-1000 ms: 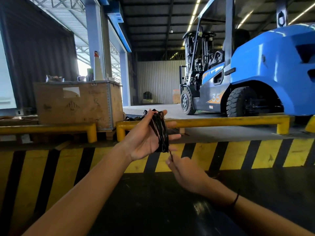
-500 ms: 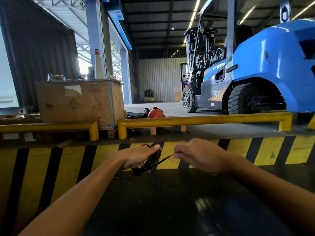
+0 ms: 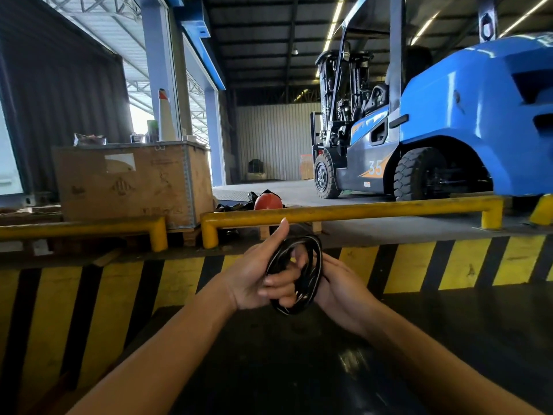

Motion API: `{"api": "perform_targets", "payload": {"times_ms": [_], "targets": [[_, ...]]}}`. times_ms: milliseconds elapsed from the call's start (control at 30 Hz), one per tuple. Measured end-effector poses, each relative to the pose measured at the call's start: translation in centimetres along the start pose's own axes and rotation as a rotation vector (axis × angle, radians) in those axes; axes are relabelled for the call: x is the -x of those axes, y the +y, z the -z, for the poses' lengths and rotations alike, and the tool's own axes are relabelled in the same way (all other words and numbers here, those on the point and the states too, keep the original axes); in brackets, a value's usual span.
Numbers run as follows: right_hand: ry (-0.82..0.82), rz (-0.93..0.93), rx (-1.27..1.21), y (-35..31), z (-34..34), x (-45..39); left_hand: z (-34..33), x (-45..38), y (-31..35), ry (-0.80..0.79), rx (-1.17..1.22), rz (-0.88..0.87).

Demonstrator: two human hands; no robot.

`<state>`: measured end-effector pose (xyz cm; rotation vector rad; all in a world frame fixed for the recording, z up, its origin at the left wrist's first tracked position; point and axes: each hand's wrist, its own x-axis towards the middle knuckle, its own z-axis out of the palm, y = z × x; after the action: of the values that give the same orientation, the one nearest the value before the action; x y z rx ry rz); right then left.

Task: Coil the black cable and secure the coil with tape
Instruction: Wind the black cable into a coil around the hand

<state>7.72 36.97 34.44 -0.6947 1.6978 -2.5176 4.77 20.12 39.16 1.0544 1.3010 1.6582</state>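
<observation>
The black cable (image 3: 311, 283) is wound into a small upright coil held in front of me at centre. My left hand (image 3: 257, 277) grips its near side, thumb pointing up and fingers curled through the loop. Behind the coil, my right hand (image 3: 338, 283) cups the far side, its fingers mostly hidden by the loops. No tape is visible.
A dark glossy surface (image 3: 299, 369) lies below my arms, bordered by a yellow-and-black striped edge (image 3: 449, 265). Beyond are yellow guard rails (image 3: 359, 209), a wooden crate (image 3: 131, 181) at left, a red helmet (image 3: 268, 201), and a blue forklift (image 3: 434, 139) at right.
The coil went from raised upright, down low with my right hand pulling a strand sideways, to upright again. My right hand now rests behind the coil and the loose strand is gone.
</observation>
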Motion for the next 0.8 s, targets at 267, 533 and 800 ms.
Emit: {"api": "perform_targets", "payload": {"times_ms": [267,533,800], "targets": [[0.162,0.043,0.173,0.5,-1.3,-0.2,1.1,0.6,-0.2,0.422,0.067,-0.100],[0.089,-0.001,0.549,1.2,-1.9,0.1,0.9,-0.6,-1.4,0.874,-0.182,-0.192],[0.155,0.093,1.247,-0.1,-1.1,0.5,1.3,-1.2,-3.9,1.013,-0.737,-0.220]]}}
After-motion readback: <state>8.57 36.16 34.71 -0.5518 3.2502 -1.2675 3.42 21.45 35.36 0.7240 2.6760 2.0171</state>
